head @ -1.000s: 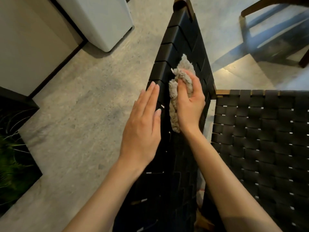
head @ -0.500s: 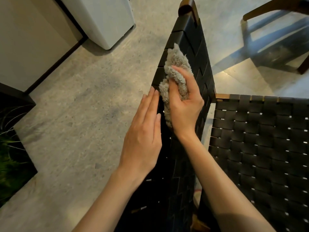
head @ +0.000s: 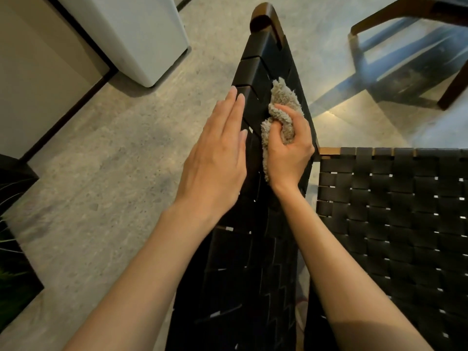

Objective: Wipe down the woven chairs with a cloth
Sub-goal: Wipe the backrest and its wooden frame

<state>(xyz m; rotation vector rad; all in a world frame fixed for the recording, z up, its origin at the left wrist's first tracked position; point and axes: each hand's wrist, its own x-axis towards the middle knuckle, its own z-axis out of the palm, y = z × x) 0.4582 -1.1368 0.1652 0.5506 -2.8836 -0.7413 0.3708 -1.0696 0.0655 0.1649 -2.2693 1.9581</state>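
Note:
A black woven chair stands below me, its backrest (head: 258,72) running up the middle of the view and its seat (head: 395,214) spreading out at the right. A wooden top rail (head: 263,15) caps the backrest. My right hand (head: 288,145) grips a fluffy beige cloth (head: 282,102) bunched against the backrest's inner face. My left hand (head: 217,153) lies flat with straight fingers on the backrest's outer side, level with the cloth.
Grey stone floor (head: 114,153) spreads to the left. A white bin-like box (head: 131,34) stands at the top left by a wall. A second wooden-framed chair (head: 410,54) sits at the top right. Dark planting (head: 12,262) edges the left side.
My right hand has curled tighter round the cloth and bunched it up. The left hand has slid up the backrest alongside it. The view has shifted slightly.

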